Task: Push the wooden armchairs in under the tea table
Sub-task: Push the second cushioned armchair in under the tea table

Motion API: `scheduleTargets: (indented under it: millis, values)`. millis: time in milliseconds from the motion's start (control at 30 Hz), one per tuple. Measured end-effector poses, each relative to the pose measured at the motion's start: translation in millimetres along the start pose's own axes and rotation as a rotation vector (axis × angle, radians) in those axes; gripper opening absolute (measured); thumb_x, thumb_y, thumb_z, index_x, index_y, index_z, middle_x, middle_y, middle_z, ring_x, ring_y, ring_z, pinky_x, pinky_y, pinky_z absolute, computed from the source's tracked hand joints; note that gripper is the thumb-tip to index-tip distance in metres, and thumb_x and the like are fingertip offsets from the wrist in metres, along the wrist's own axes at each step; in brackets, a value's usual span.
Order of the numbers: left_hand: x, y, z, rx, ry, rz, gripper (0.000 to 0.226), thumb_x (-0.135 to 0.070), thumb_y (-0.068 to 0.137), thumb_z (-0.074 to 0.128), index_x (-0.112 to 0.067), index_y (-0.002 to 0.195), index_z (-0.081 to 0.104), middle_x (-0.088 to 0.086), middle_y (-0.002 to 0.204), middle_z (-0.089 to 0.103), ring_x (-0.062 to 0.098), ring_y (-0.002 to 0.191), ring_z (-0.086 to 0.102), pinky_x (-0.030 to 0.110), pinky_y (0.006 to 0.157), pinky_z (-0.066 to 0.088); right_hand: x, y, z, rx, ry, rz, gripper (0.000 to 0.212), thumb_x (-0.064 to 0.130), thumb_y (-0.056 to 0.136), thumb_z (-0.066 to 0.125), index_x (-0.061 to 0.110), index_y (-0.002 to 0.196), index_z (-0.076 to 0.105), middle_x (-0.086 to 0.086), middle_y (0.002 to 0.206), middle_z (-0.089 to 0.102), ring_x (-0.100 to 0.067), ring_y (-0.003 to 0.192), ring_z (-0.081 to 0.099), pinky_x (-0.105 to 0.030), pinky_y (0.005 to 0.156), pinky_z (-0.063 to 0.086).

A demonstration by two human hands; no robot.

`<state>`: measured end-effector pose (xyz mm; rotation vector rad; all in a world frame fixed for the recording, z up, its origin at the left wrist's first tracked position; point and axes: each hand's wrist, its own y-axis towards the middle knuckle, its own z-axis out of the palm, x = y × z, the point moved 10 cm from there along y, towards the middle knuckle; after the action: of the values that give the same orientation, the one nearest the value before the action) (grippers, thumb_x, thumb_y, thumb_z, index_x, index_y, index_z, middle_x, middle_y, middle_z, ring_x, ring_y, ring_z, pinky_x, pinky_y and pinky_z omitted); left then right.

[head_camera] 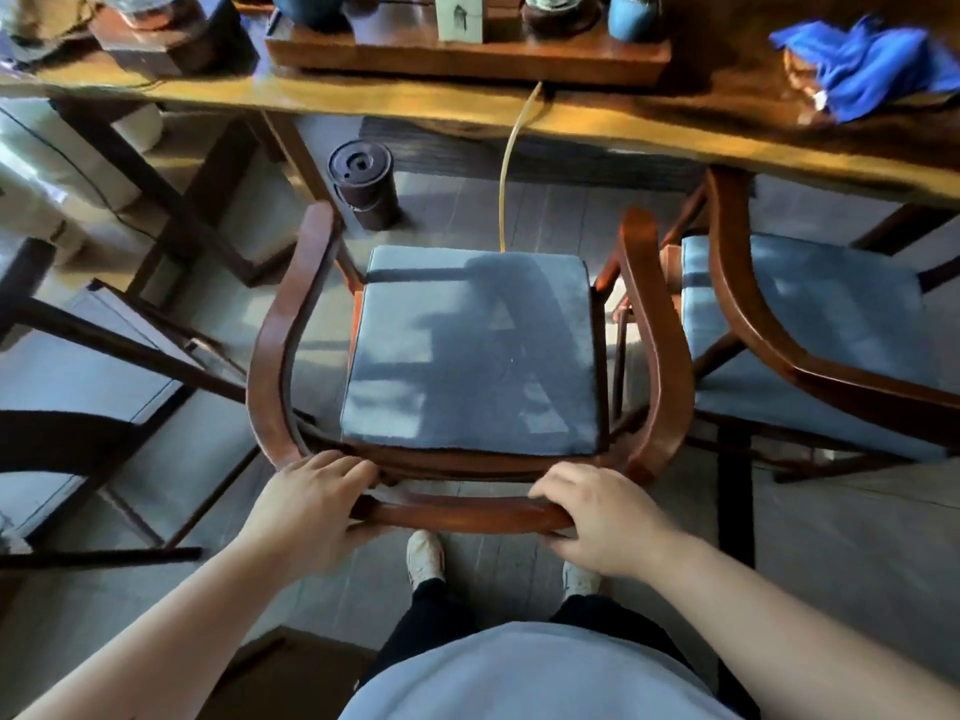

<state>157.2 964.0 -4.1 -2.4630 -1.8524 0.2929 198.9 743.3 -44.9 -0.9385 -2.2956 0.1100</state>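
A wooden armchair (280,330) with a blue seat cushion (472,345) stands in front of me, its front edge short of the tea table (623,132). My left hand (311,504) grips the left end of its curved back rail. My right hand (602,517) grips the right end of the same rail. A second armchair (743,304) with a blue cushion stands to the right, its front partly under the table edge.
A dark round container (363,181) sits on the floor under the table. A yellow tube (511,158) hangs from the wooden tea tray (467,57). A blue cloth (867,65) lies on the table at right. Dark chair frames (104,345) stand at left.
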Motion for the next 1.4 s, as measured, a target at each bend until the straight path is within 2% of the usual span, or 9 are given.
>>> scheduleTargets:
  millis: [133,267,433,567,667,867,1133,1267,1400]
  values:
    - [22,-2,12,-0.011,-0.136,0.067,0.042,-0.065,0.074,0.052,-0.025,0.084,0.061,-0.01,0.079,0.067,0.02,0.076,0.063,0.033,0.058,0.053,4,6,-1,-0.066,-0.078,0.096,0.035,0.037,0.072,0.07,0.031,0.106,0.07,0.01,0.105,0.071,-0.019,0.097,0.065,-0.035,0.084,0.05]
    - [20,4,22,-0.011,-0.148,0.26,0.037,-0.056,0.083,0.053,-0.022,0.075,0.063,-0.008,0.068,0.065,0.021,0.061,0.06,0.033,0.045,0.05,3,1,-2,-0.141,-0.078,0.127,0.031,0.033,0.067,0.08,0.027,0.096,0.074,0.01,0.092,0.075,-0.021,0.084,0.07,-0.037,0.075,0.055]
    - [32,11,19,-0.024,-0.155,0.35,0.033,-0.048,0.085,0.052,-0.02,0.071,0.063,-0.006,0.065,0.065,0.021,0.056,0.059,0.031,0.041,0.048,12,11,-4,-0.2,-0.052,0.149,0.03,0.034,0.064,0.071,0.025,0.092,0.074,0.008,0.089,0.076,-0.023,0.081,0.07,-0.041,0.074,0.056]
    - [58,26,9,0.013,-0.111,0.342,0.028,-0.043,0.082,0.054,-0.019,0.073,0.065,-0.005,0.067,0.066,0.023,0.059,0.062,0.029,0.044,0.049,23,32,-9,-0.247,-0.054,0.16,0.027,0.036,0.066,0.07,0.024,0.09,0.074,0.005,0.087,0.076,-0.026,0.08,0.07,-0.042,0.071,0.057]
    - [69,42,2,0.019,-0.078,0.309,0.035,-0.05,0.076,0.054,-0.018,0.076,0.068,-0.003,0.07,0.069,0.023,0.063,0.065,0.033,0.046,0.053,19,43,-19,-0.276,-0.063,0.194,0.027,0.037,0.067,0.077,0.023,0.091,0.075,0.003,0.087,0.076,-0.028,0.079,0.07,-0.042,0.071,0.057]
    - [77,91,-1,0.055,-0.026,0.197,0.035,-0.045,0.063,0.081,-0.019,0.083,0.068,0.0,0.075,0.072,0.027,0.071,0.067,0.038,0.052,0.054,-16,61,-46,-0.229,-0.084,0.296,0.038,0.048,0.075,0.076,0.028,0.107,0.073,0.003,0.102,0.075,-0.026,0.095,0.068,-0.039,0.082,0.052]
    - [81,139,5,0.085,-0.012,0.181,0.037,-0.054,0.071,0.07,-0.026,0.094,0.062,-0.005,0.088,0.071,0.025,0.084,0.065,0.035,0.059,0.05,-48,75,-70,-0.225,-0.102,0.321,0.039,0.054,0.077,0.071,0.034,0.111,0.07,0.006,0.103,0.074,-0.023,0.096,0.067,-0.036,0.081,0.051]
    - [72,159,10,0.124,0.038,0.14,0.036,-0.061,0.077,0.059,-0.03,0.095,0.058,-0.007,0.086,0.069,0.022,0.08,0.064,0.032,0.055,0.042,-70,75,-86,-0.203,-0.075,0.333,0.039,0.052,0.078,0.073,0.034,0.112,0.069,0.007,0.106,0.074,-0.021,0.098,0.066,-0.037,0.084,0.051]
    - [55,173,9,0.118,0.028,0.189,0.036,-0.059,0.078,0.061,-0.025,0.087,0.058,-0.007,0.081,0.067,0.023,0.074,0.064,0.032,0.053,0.043,-92,75,-101,-0.163,-0.061,0.356,0.037,0.05,0.077,0.073,0.036,0.111,0.069,0.007,0.106,0.074,-0.021,0.099,0.065,-0.04,0.087,0.051]
